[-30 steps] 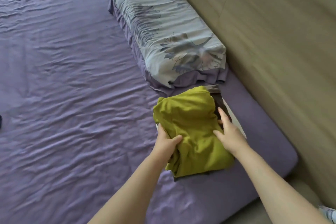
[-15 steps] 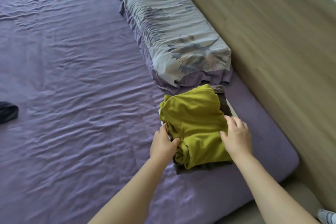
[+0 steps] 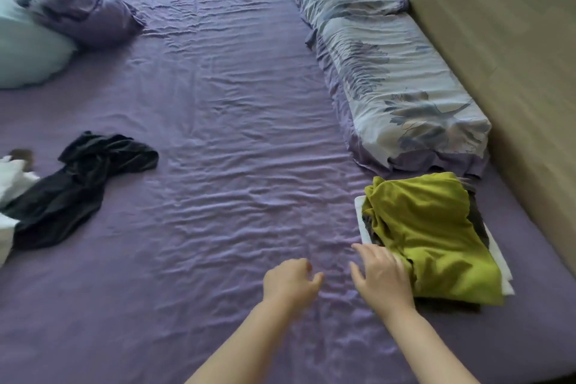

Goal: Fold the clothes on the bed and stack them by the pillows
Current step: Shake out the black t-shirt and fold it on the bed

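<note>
Purple sheet (image 3: 237, 165) covers the bed, a wooden headboard (image 3: 498, 56) along its right side. Two floral pillows (image 3: 396, 81) lie against it, one stack (image 3: 433, 237) just beside them, green on top. One dark garment (image 3: 78, 184) lies unfolded far left. Left hand (image 3: 288, 285) hovers loosely curled, empty; right hand (image 3: 381, 274), fingers relaxed, touches the stack's edge.

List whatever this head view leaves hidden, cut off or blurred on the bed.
- Stack under the green garment: only dark and white edges show, so the count of folded pieces below is hidden.
- White cloth: cut off by the left frame edge.
- Purple and pale bedding, far left corner: motion-blurred, shape unclear.
- Black garment: crumpled, type unclear.
</note>
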Demonstrator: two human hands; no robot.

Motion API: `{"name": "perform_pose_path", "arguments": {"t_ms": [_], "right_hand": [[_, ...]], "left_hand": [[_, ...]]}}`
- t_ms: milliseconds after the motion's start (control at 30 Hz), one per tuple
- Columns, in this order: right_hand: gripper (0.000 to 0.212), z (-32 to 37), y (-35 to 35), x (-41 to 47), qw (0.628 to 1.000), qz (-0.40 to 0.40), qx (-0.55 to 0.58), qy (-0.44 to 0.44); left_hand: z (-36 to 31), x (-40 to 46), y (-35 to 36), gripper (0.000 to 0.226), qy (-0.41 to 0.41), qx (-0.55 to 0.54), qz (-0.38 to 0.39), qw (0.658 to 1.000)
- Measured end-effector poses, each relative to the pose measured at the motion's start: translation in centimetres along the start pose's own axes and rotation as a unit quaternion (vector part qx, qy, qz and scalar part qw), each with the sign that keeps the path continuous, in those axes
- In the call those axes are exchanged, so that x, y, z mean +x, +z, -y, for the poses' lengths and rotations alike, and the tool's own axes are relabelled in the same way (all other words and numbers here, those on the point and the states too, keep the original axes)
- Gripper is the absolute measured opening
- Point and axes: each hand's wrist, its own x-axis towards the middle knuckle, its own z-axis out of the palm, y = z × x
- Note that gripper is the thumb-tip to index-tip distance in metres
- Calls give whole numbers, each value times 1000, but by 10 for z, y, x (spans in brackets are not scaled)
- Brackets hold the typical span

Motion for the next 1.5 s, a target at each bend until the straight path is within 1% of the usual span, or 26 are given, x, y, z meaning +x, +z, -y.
{"name": "perform_pose_path", "arguments": {"t_ms": [67, 133, 300, 533, 667, 767, 933, 1133, 1233, 1500], "right_hand": [[40, 29, 19, -5, 998, 59, -10, -6], [40, 60, 36, -10, 995, 94, -12, -20], [33, 146, 81, -29, 992, 116, -3, -49], [41, 282, 138, -60, 977, 179, -65, -99], [41, 357, 165, -75, 971, 197, -66, -116], [39, 402, 179, -81, 969, 206, -64, -119], [38, 449, 186, -71, 962, 225, -83, -129], [39, 475, 191, -15, 963, 212, -91, -137], [39, 489, 199, 17, 962, 219, -89, -139], [41, 535, 233, 128, 961, 212, -74, -163]], "left_hand": [[34, -10, -5, 41, -18, 2, -1, 1000], [71, -21, -9, 41, -37, -5, -5, 999], [169, -54, -18, 42, -82, -18, -18, 996], [321, -125, -39, 43, -140, -47, -23, 989], [402, -162, -60, 43, -168, -44, -31, 984], [447, -179, -74, 42, -185, -42, -35, 981], [486, -178, -94, 43, -202, -63, -39, 977], [508, -145, -127, 41, -213, -104, -45, 970], [519, -118, -148, 41, -215, -105, -51, 970], [560, -20, -201, 38, -211, -138, -117, 960]]}}
